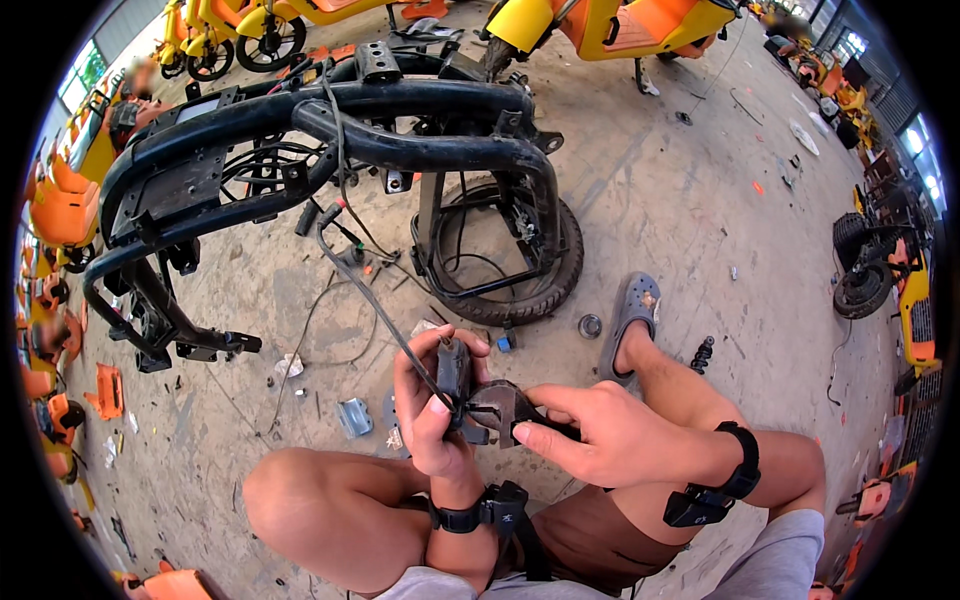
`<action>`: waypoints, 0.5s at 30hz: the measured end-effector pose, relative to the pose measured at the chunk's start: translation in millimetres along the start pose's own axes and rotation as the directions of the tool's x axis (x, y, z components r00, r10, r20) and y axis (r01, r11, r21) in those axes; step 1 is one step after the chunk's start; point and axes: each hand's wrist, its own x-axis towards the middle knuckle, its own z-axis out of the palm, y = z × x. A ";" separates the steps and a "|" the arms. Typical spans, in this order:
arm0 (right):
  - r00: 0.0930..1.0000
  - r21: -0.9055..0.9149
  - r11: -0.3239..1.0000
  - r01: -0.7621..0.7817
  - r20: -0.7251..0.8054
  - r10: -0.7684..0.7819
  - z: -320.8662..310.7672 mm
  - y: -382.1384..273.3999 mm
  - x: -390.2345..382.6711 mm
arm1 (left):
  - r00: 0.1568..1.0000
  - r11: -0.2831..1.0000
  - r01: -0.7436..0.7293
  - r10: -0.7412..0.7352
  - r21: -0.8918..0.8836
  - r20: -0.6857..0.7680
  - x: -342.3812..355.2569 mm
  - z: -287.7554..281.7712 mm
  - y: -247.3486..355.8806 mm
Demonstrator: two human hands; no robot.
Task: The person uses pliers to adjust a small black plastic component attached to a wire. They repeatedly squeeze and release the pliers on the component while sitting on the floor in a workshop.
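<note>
Close in front of my lap, my left hand (437, 420) is closed round a small black box-shaped part (455, 368). A dark cable (375, 300) runs from this part up toward the black scooter frame (400, 97). My right hand (610, 430) grips a dark tool that looks like pliers (503, 405), its broad head against or just beside the part and the cable end. Where the jaws meet the part is too small to make out. Both hands are close together, between my bent legs.
A wheel with a black tyre (560, 275) is at the frame's right end. Around lie a blue-grey metal piece (354, 418), a black coil spring (703, 354), a round metal ring (590, 326) and an orange plastic piece (107, 391). Yellow scooters (640, 30) stand beyond.
</note>
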 end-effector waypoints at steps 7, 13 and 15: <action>0.993 -0.083 0.993 0.084 -0.078 -0.091 -1.1 3.5 -3.7 | 1.000 0.998 -0.017 0.017 0.066 0.000 -1.1 3.5 2.7; 0.980 -0.127 0.982 0.143 -0.123 -0.159 1.0 8.7 -2.8 | 0.999 0.996 -0.028 0.030 0.082 -0.015 -1.1 4.9 2.2; 0.979 -0.148 0.980 0.134 -0.131 -0.154 3.7 7.8 -2.4 | 1.000 0.996 -0.019 0.021 0.087 -0.019 -0.9 3.8 2.2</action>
